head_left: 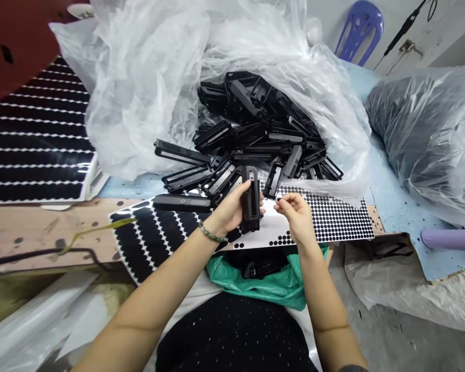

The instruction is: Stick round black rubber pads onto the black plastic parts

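My left hand (232, 207), with a beaded bracelet at the wrist, is closed around a long black plastic housing (251, 204), held upright. To the right of it, my right hand (296, 213) pinches a small round black sticker (279, 200) between thumb and fingertips, apart from the housing. Beneath both hands lies a white sheet of round black stickers (335, 219), part of it bare at the left. Several more black housings (217, 135) spill from a clear plastic bag (151, 88) just beyond my hands.
Larger black sticker sheets (34, 139) lie at the left, and another sheet (147, 235) is near my left forearm. A green sack (256, 289) with black parts hangs below the table edge. At right are a full plastic bag (430, 139) and a purple cylinder (451, 239).
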Tool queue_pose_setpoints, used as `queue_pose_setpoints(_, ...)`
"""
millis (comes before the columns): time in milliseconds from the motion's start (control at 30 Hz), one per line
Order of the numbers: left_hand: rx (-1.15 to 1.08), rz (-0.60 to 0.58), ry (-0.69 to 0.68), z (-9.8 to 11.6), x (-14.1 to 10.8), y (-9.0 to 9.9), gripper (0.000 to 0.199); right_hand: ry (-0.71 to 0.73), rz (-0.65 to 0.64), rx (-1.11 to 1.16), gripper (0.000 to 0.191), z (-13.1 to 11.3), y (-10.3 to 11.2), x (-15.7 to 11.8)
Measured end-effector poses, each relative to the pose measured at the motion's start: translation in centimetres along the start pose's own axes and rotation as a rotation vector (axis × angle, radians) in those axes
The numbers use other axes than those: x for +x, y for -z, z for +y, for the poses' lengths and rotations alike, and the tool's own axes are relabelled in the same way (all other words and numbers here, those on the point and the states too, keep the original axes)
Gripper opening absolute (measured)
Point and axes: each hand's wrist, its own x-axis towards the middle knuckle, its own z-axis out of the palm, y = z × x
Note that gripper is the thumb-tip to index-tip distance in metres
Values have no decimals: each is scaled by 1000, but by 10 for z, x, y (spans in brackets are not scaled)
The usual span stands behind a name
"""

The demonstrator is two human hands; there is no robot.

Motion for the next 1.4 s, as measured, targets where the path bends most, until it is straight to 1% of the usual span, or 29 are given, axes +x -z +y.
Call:
queue_pose_setpoints(67, 14, -10, -90, -7, -6, 0, 33, 5, -32, 31, 25, -6, -8, -6)
queue_pose_setpoints(133, 23, -4, -171, -13, -9, -2, 42, 52, -40, 20, 23, -9, -14, -10)
queue_pose_setpoints(167, 21, 0, -188, -16, -9, -4, 44, 83, -33, 2, 21, -9, -16, -11)
queue_pose_setpoints(267, -16, 34, -167, -20, -5, -10, 39, 144, 2, -53, 17, -5, -17, -15)
queue_pose_setpoints(333, -55, 59, -136, -20, -2, -14, 36, 153, 21, -73, 17, -2, -16, -16)
queue_pose_setpoints(400, -69, 54, -126, -19, -1, -17, 37, 157, 43, -96, 17, -1, -13, -16)
queue_pose_setpoints(500, -17, 8, -198, -20, -2, -18, 52, 154, 46, -114, 16, -2, -11, -18)
queue_pose_setpoints(600, 59, -35, -299, -23, -5, -15, 68, 138, 4, -111, 16, -6, -12, -20)
queue_pose_setpoints(667, 107, -66, -350, -26, -7, -13, 73, 138, -17, -120, 16, -9, -14, -21)
queue_pose_setpoints(900, 253, -125, -498, -32, -5, -6, 68, 165, -39, -208, 13, -11, -18, -24)
queue_pose_setpoints(1033, 339, -113, -569, -33, -5, -2, 65, 175, -57, -262, 13, -10, -15, -21)
queue_pose_setpoints(1067, 349, -117, -572, -33, -5, -2, 65, 172, -57, -280, 16, -10, -14, -20)
queue_pose_setpoints(1133, 333, -151, -532, -32, -7, -4, 66, 143, -31, -303, 24, -7, -12, -18)
queue_pose_setpoints(1200, 279, -174, -475, -30, -8, -8, 68, 107, 25, -310, 33, -2, -11, -17)
queue_pose_setpoints(1233, 246, -166, -459, -30, -8, -12, 68, 112, 57, -324, 37, 0, -10, -17)
queue_pose_setpoints(1267, 213, -147, -455, -29, -6, -15, 67, 144, 81, -355, 40, 3, -9, -17)
queue_pose_setpoints(1333, 179, -113, -466, -30, 1, -21, 66, 282, 94, -492, 41, 6, -4, -16)
queue_pose_setpoints(1400, 264, -121, -484, -29, 11, -21, 68, 451, 93, -692, 36, 6, 5, -13)
